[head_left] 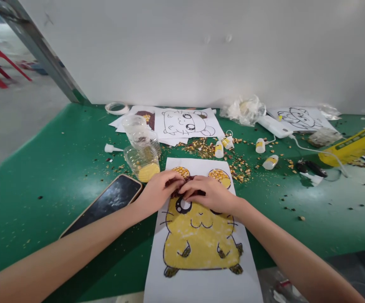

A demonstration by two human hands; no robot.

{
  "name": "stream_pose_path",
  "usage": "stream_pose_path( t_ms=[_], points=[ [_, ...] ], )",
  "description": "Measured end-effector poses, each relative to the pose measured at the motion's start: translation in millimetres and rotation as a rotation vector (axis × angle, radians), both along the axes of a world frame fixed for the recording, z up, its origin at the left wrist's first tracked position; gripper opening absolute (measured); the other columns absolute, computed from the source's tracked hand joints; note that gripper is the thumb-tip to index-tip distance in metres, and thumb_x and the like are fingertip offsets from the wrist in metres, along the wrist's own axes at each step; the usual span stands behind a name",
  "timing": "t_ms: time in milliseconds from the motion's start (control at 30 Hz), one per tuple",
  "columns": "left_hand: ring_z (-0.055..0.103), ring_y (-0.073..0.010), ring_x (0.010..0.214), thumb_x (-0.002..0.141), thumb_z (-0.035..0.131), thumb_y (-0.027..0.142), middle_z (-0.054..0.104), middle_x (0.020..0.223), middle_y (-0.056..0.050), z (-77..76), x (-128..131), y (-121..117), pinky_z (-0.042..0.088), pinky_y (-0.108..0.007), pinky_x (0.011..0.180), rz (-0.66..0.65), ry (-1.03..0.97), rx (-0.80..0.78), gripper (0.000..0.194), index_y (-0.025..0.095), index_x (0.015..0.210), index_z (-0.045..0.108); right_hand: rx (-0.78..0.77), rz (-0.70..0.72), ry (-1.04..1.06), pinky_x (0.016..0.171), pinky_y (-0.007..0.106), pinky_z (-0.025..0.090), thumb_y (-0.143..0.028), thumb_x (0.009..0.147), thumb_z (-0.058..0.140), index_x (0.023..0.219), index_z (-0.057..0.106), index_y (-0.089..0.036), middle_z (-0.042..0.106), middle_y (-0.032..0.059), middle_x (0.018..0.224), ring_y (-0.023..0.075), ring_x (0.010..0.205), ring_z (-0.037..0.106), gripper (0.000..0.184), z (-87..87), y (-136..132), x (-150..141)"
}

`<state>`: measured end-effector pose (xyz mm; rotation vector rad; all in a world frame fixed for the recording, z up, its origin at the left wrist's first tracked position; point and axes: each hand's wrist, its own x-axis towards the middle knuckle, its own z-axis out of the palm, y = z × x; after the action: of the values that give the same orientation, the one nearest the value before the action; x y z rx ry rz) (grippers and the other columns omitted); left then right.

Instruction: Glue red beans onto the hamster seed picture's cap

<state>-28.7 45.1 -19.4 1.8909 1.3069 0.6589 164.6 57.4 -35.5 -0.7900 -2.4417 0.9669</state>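
Note:
A sheet of paper (201,284) bears an outlined hamster picture, its body covered with yellow grain and its ears with corn kernels. Over the top of the hamster's head, my left hand (160,191) rests with its fingers bent together. My right hand (212,193) meets it from the other side, fingertips drawn in close to the left ones. Dark red bits show on the paper beneath the fingertips. Whatever the fingers hold is too small or hidden to name.
A phone (107,204) lies left of the sheet, near clear plastic cups (141,155) with yellow grain. Behind are scattered grains (201,147), small glue bottles (219,149) and more drawings (185,124). At right are a yellow bag (355,143) and black-handled cutters (311,168).

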Motion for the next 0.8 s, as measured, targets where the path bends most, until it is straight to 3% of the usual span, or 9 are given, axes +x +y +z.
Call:
stream_pose_path(
  t_ms=[467, 800],
  points=[
    [0.056, -0.0127, 0.068, 0.086, 0.046, 0.021, 0.064, 0.075, -0.001, -1.6, -0.6, -0.5, 0.042, -0.024, 0.062, -0.026, -0.012, 0.022, 0.02, 0.018, 0.082, 0.065, -0.024, -0.035, 0.046, 0.082, 0.03, 0.045, -0.012, 0.084, 0.058, 0.11, 0.058, -0.026, 0.068, -0.0017, 0.089, 0.0147, 0.088, 0.058, 0.03, 7.0, 2.2, 3.9],
    [0.057, -0.014, 0.075, 0.086, 0.045, 0.021, 0.065, 0.08, -0.001, 1.4, 0.5, -0.4, 0.043, -0.026, 0.069, -0.021, 0.018, 0.015, 0.019, 0.019, 0.083, 0.064, -0.092, 0.021, 0.012, 0.084, 0.03, 0.044, -0.011, 0.085, 0.055, 0.102, 0.059, -0.023, 0.066, -0.0006, 0.084, 0.0137, 0.086, 0.059, 0.022, 6.9, -0.1, 0.1]
  ],
)
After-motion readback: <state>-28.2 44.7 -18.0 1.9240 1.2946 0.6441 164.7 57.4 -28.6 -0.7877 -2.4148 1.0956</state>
